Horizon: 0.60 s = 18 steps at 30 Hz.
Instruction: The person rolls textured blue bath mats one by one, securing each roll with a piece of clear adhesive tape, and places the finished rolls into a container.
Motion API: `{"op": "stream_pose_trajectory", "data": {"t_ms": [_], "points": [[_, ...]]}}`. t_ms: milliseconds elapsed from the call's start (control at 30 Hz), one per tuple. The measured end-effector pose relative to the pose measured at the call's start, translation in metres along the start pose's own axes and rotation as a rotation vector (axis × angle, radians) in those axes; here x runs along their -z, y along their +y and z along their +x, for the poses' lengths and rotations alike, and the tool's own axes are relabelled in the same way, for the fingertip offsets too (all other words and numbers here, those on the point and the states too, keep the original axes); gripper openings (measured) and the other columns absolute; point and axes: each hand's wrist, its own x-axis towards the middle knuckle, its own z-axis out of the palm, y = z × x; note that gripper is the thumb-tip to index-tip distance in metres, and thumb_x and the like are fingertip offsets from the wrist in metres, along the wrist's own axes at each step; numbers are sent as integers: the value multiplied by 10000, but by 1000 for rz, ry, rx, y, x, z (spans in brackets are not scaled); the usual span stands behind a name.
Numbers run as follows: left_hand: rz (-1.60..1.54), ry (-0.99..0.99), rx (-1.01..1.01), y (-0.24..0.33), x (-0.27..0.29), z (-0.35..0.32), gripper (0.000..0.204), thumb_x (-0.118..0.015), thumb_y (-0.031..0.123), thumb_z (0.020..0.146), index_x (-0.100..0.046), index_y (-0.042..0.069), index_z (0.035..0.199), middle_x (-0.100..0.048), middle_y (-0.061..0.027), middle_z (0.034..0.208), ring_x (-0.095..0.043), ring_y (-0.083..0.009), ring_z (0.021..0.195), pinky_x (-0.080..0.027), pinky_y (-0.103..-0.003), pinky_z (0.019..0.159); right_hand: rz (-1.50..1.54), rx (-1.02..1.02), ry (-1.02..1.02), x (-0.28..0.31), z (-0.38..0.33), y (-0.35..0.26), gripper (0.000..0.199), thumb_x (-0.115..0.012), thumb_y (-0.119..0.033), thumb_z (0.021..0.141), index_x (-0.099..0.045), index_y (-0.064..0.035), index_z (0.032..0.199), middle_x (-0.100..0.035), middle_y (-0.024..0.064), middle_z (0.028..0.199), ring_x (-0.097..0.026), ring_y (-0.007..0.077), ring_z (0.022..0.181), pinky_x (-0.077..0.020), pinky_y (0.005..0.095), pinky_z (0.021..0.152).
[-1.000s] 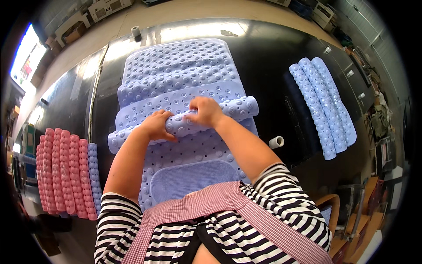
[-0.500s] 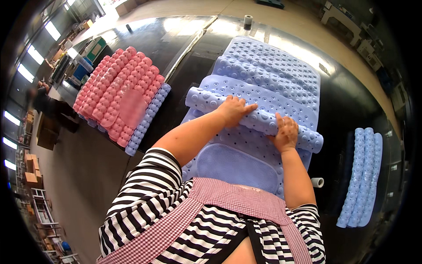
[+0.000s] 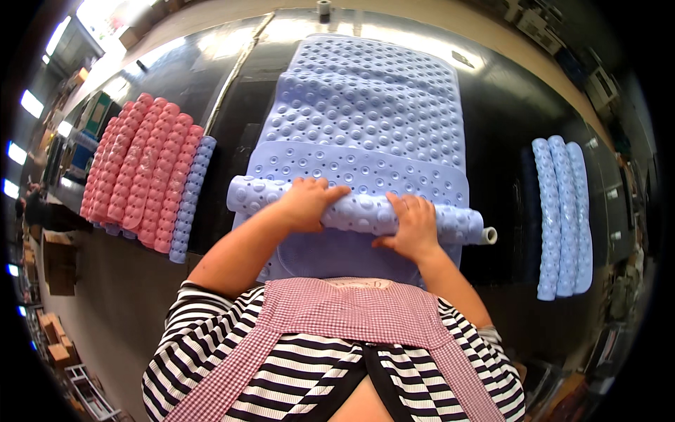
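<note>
A stack of light blue bumpy rubber mats [image 3: 373, 105] lies flat on the black table [image 3: 506, 119] in front of me. The near end of the top mat is wound into a roll [image 3: 358, 207] lying across the stack, with a white tube end [image 3: 489, 235] sticking out on the right. My left hand [image 3: 306, 204] presses on the left half of the roll, fingers curled over it. On the right half rests my right hand [image 3: 413, 226], fingers spread over the top.
Several pink rolled mats [image 3: 137, 172] and one blue roll [image 3: 191, 197] lie side by side at the table's left. Three blue rolls [image 3: 562, 211] lie at the right. A small grey cylinder [image 3: 324, 8] stands at the far edge. Boxes and shelves line the floor on the left.
The view has swung back toward the centre, so the pink rolls show at the left and the blue rolls at the right. Both hands stay on the roll.
</note>
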Motion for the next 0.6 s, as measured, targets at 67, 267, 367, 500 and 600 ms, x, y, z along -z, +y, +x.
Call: {"op": "stream_pose_trajectory", "data": {"t_ms": [67,267,367,500,600], "points": [[-180,50,-131,-20,3,21,949,-926,332,631,-514,233,1481,-589,-143,1275,-547,-366,1246,-429,-476,1040,21,-54,-119,11,24,8,941,-882,-615,596,-621,-130,1359,-603,156,1260,-520,353,1252,-386,479,1076],[-102,136,-230,-4,11,42,810,-888,402,710,-577,217,1434,-562,-125,1352,-513,-357,1296,-376,-458,1123,102,-204,-395,17,49,31,987,-848,-717,595,-628,-125,1352,-627,151,1270,-584,328,1227,-434,436,1059],[47,351,-246,22,-15,35,855,-879,410,724,-526,217,1477,-565,-117,1355,-513,-347,1292,-357,-482,1125,123,-215,-358,17,54,38,935,-854,-699,603,-651,-115,1305,-632,136,1250,-577,320,1233,-433,442,1066],[-2,178,-36,4,0,21,934,-908,414,678,-502,173,1483,-580,-139,1374,-519,-345,1314,-375,-513,1107,226,21,-195,-5,80,28,851,-860,-660,637,-685,-57,1212,-654,189,1229,-607,357,1186,-465,443,1038],[94,33,-55,6,-2,50,885,-915,453,659,-560,118,1398,-611,-154,1355,-549,-341,1298,-434,-508,1079,521,186,287,-30,70,89,501,-808,-352,840,-695,-8,1187,-704,176,1188,-641,334,1138,-515,438,979]]}}
